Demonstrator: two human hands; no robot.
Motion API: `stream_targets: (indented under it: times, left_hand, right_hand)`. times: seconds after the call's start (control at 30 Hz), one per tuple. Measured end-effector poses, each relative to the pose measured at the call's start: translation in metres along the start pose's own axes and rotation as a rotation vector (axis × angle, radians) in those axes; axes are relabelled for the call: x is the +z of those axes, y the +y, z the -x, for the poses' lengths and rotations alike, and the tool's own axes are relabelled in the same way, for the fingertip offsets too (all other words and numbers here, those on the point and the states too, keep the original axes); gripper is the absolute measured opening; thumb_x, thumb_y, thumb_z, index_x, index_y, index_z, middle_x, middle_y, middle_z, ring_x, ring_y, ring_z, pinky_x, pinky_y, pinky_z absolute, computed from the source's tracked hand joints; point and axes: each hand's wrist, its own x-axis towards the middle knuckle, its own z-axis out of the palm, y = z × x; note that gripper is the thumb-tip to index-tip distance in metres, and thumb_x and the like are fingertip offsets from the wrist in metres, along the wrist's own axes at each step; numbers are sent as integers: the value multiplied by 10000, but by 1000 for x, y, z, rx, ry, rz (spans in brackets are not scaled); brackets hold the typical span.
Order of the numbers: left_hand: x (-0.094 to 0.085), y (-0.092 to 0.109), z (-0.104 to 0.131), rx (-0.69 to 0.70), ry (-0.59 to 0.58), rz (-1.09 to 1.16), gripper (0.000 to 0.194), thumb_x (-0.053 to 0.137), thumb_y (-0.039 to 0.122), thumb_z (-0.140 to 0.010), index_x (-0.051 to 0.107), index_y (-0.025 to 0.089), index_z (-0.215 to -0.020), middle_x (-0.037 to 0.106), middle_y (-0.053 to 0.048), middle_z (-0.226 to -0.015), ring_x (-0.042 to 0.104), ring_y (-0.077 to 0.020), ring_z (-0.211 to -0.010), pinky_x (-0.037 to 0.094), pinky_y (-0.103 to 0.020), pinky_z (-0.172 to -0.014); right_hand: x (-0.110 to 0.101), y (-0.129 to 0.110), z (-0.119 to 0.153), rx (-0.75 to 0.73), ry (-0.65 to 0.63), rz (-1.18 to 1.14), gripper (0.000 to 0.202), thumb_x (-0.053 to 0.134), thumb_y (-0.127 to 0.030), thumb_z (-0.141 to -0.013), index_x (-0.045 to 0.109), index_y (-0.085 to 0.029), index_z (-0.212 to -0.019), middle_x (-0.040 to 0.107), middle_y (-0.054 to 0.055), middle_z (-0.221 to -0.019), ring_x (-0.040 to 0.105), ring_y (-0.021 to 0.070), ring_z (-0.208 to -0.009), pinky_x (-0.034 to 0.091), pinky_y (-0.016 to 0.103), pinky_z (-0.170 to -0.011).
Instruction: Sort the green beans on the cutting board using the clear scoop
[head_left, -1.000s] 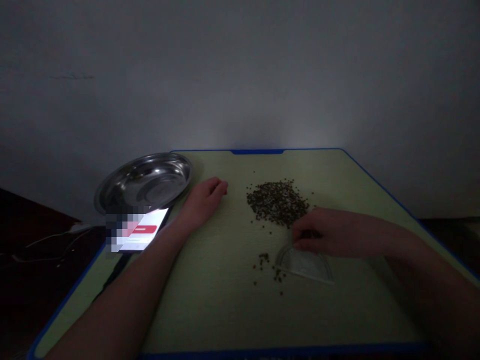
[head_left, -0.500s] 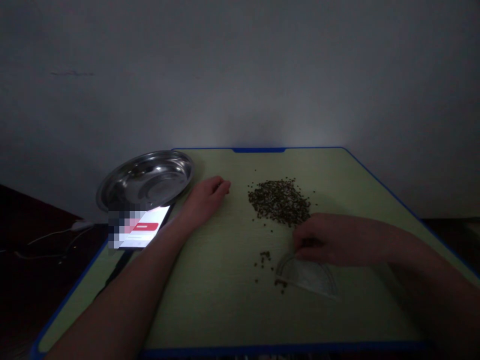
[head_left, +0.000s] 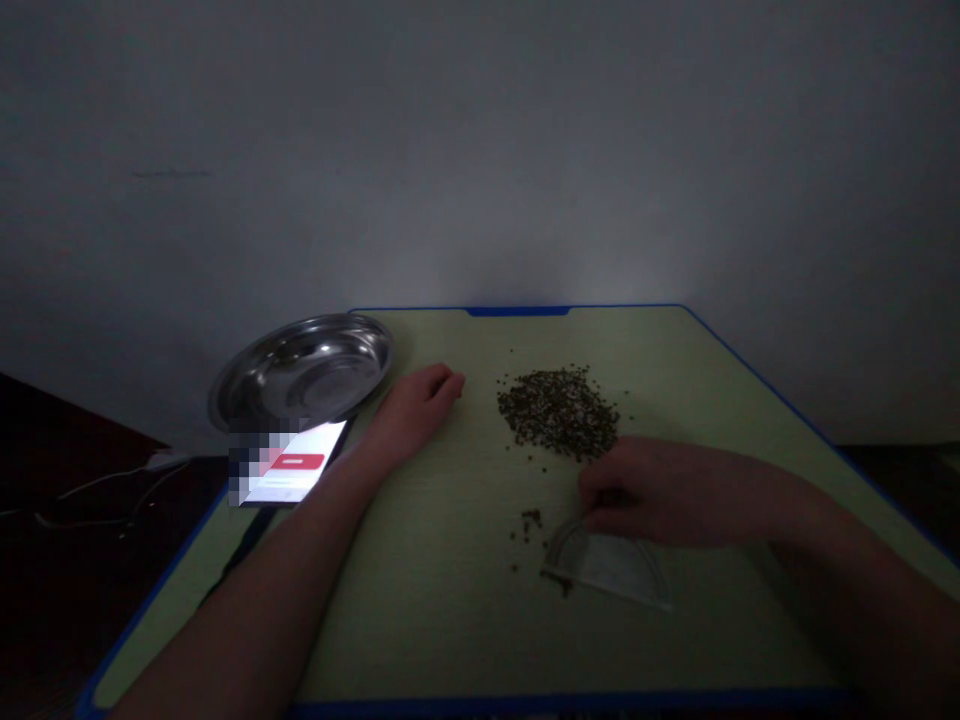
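Observation:
My right hand [head_left: 637, 490] is closed on the curved edge of a clear, half-round protractor [head_left: 611, 570], whose straight edge points toward me. Beyond its fingers lies a pile of small dark beads or seeds [head_left: 559, 408], close to my knuckles. Several loose grains [head_left: 531, 520] lie to the left of the protractor, and a few are at its left corner. My left hand [head_left: 421, 400] rests on the table left of the pile, fingers curled in; whatever is between them, if anything, is too small to make out.
A shiny metal basin [head_left: 307, 370] sits at the table's back left. A phone with a lit screen [head_left: 296, 465] lies in front of it, beside my left forearm. The green table [head_left: 420, 620] has a blue rim; a wall stands behind.
The protractor has shifted slightly left with my right hand, its left corner now over grains near the front. The whole view has tilted a little. My left hand stays resting in place.

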Motion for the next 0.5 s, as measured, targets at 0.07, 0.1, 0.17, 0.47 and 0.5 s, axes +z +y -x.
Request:
stream_targets:
  times: [0.07,0.1,0.17,0.47,0.5]
  left_hand:
    - [0,0,0,1,-2,-9,356,382,447,-891,551,188,-715,555,-4,-662,509,-164,-639,348,-291,-581]
    - [0,0,0,0,-5,-14,358,383,451,-890,555,186,-720,559,-6,-668,516,-166,-647,351,-292,-585]
    - [0,1,0,-5,-6,-24,360,385,452,-889,559,185,-723,563,-8,-671,522,-168,-650,354,-294,-588]
    - [-1,2,1,-10,-9,-33,353,388,442,-883,564,183,-719,578,-18,-674,534,-175,-656,363,-303,-598]
    - [-1,2,1,-15,-10,-36,353,389,442,-884,564,184,-719,578,-18,-674,534,-175,-656,364,-304,-600]
  right_hand:
    - [-1,0,0,0,18,7,217,548,-307,-873,704,-183,-788,674,22,-738,591,152,-650,379,261,-574]
    - [-1,1,0,7,29,13,215,549,-307,-873,705,-183,-792,676,24,-745,594,154,-658,381,264,-580]
    - [-3,3,1,24,35,23,215,543,-300,-875,703,-184,-790,675,24,-741,593,156,-655,380,268,-581]
    - [4,-7,-1,-12,60,26,203,548,-305,-880,690,-196,-783,664,16,-723,579,147,-639,367,265,-567]
    - [3,-7,-2,-8,69,27,207,543,-307,-884,691,-199,-787,665,16,-728,581,150,-648,369,268,-573]
